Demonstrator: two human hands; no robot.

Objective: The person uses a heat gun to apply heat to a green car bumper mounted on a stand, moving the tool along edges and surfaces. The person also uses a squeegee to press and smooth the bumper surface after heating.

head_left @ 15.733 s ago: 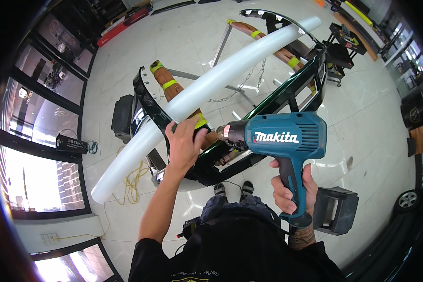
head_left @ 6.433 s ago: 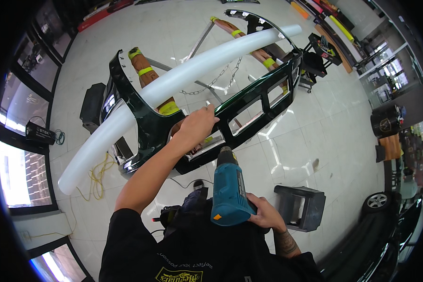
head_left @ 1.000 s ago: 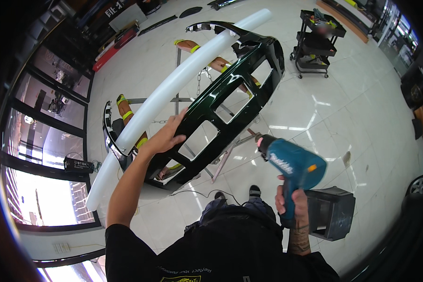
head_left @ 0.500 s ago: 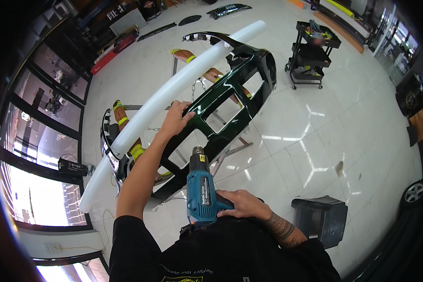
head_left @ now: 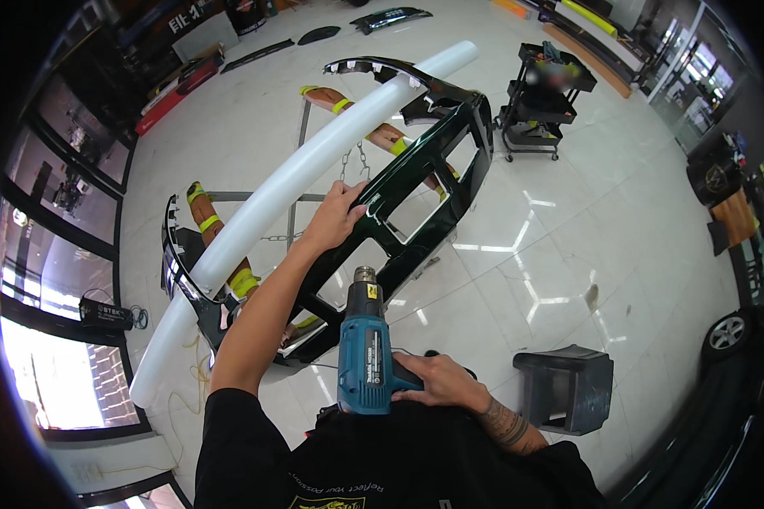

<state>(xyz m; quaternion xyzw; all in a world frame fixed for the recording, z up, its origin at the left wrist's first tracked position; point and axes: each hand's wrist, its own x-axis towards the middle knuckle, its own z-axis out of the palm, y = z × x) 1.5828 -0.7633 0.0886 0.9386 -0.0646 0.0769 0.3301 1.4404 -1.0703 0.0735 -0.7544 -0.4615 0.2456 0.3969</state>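
- Right hand (head_left: 435, 380): closed around the handle of the blue heat gun (head_left: 364, 360); nozzle apart from the dark green bumper (head_left: 409, 176).
- Left hand (head_left: 334, 220): fingers bent over the bumper's upper edge; whether they pinch anything, we cannot tell.
- Bumper: already on the padded stand (head_left: 209, 224); we judge work under way; how much surface remains, we cannot tell.

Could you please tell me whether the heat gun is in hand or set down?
In hand: the right hand grips the heat gun by its handle.

Black short-sleeved shirt (head_left: 416, 458), tattooed forearm (head_left: 506, 422)
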